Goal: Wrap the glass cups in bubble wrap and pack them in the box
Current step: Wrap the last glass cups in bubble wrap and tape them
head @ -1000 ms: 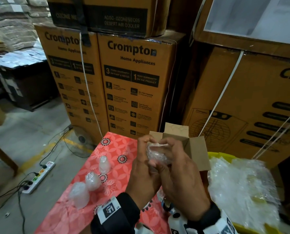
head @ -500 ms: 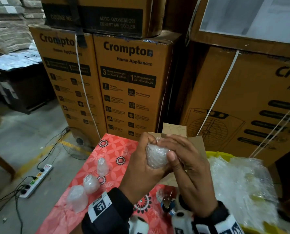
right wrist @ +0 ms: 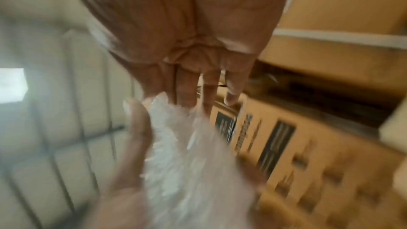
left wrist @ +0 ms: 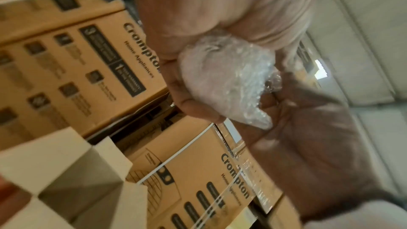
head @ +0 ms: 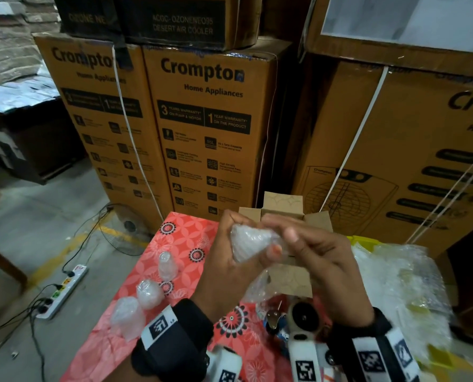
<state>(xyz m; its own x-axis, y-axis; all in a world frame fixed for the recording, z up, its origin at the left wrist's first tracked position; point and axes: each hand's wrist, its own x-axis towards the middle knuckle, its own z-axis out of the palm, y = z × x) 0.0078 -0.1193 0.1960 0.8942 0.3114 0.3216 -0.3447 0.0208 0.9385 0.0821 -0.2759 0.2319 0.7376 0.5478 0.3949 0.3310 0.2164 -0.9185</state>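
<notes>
One glass cup, swathed in bubble wrap (head: 250, 242), sits raised above the table, gripped between both hands just in front of the open cardboard box (head: 283, 209). The left hand (head: 224, 260) curls round the bundle from nine o'clock, thumb and fingers clamped on its wider end. The right hand (head: 309, 249) meets it at three o'clock, thumb and forefinger pinching the gathered wrap at the narrow end, the other fingers stretched out straight; the right wrist view, though blurred, shows that same pinch on the film. A loose tail of wrap (head: 260, 288) hangs below the hands at six o'clock, unsecured.

That tail is the likely weak point. No tape is visible on the bundle, so if the right hand lets go before the end is tucked, the film may well spring open and bare the glass before it reaches the box. The wrap is slick and the cup tapers, so a slackened left grip could let it slide out and drop onto the red patterned tablecloth (head: 180, 238) or against the box's raised flaps.

Three more cups stand in a line at eight o'clock: two wrapped cups (head: 148, 293) nearest the table's edge and one small cup (head: 167, 264) that seems lightly covered or bare; it is hard to tell which. A sweeping left elbow or sleeve could knock them to the floor. A heap of spare bubble wrap (head: 400, 277) lies at three o'clock over a yellow bin (head: 361, 239), and tall appliance cartons (head: 210, 119) wall in the background at twelve.
</notes>
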